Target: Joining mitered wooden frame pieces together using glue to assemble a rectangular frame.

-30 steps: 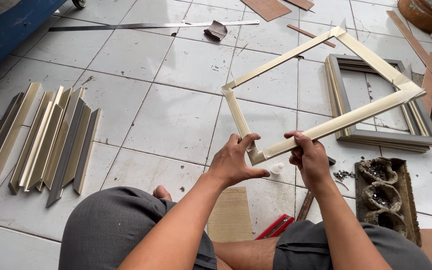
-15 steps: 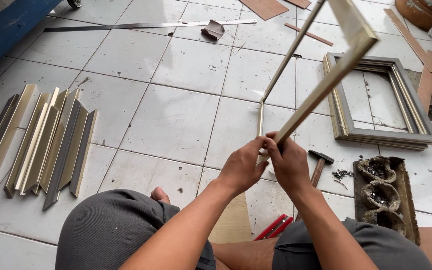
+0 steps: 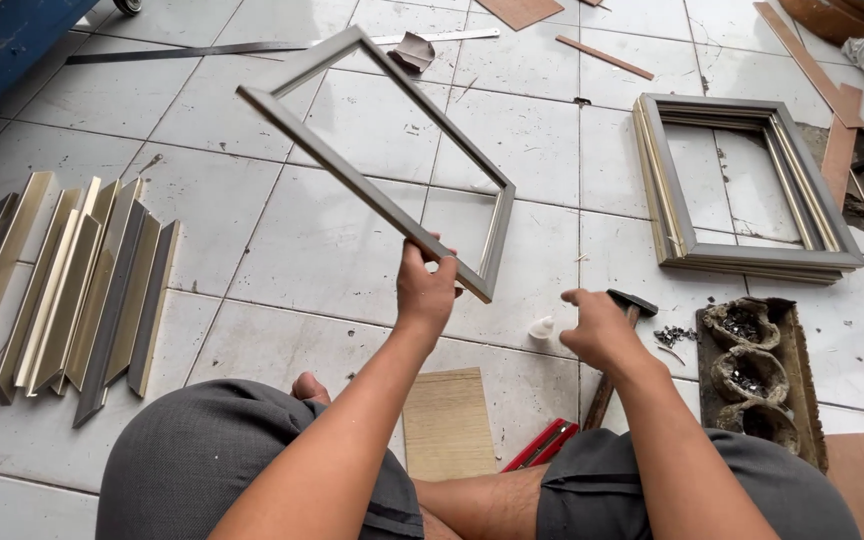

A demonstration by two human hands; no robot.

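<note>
White floor tiles carry everything around us, and we sit on them with bent knees. Our left hand lifts a grey picture frame off the floor; its fingers are closed around the lower rail, near the corner that points toward us. The frame hangs tilted in the air, with its far corner high and to the left. Our right hand is low, loosely curled with nothing in it, and it is just beside the hammer that lies on the tiles. A small white bottle stands close to it.

For good work here, we think the grip should stay near the corner joint, so the mitre does not twist under its own weight. The frame is light but long, so one hand alone can let it swing. Before any tap, it looks wiser to rest it flat.

On the left lie cut moulding pieces, and on the right a stack of finished frames.
</note>
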